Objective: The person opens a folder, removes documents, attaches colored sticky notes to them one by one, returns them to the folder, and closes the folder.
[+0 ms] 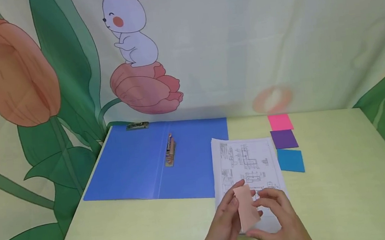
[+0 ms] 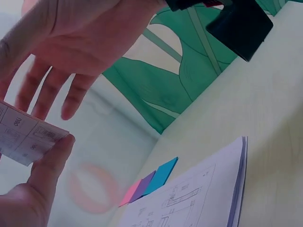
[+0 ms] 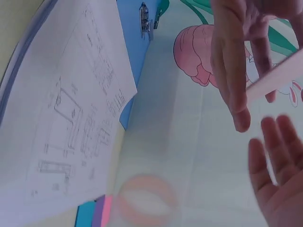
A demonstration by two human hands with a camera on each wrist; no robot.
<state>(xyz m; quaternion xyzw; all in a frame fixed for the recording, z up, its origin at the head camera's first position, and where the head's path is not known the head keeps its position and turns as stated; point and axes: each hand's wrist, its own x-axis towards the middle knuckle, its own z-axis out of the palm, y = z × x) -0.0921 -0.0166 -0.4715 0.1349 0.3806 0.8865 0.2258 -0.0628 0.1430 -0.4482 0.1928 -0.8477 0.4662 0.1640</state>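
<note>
My left hand (image 1: 224, 222) holds a small peach paper piece (image 1: 247, 208), seemingly a sticky note, tilted above a stack of printed drawings (image 1: 263, 150). In the left wrist view the side of the peach paper (image 2: 29, 137) facing the camera carries printed lines and figures, with the left thumb against its edge. My right hand (image 1: 287, 219) is close beside it, fingers apart and slightly bent. In the right wrist view a gap shows between the right hand's fingers (image 3: 279, 156) and the peach paper.
An open blue folder (image 1: 123, 165) with a metal clip (image 1: 170, 153) lies left of the drawings, which overlap its right edge. Pink (image 1: 281, 122), purple (image 1: 284, 139) and blue (image 1: 291, 160) square notes line up on the right. A patterned curtain (image 1: 220, 47) hangs behind the table.
</note>
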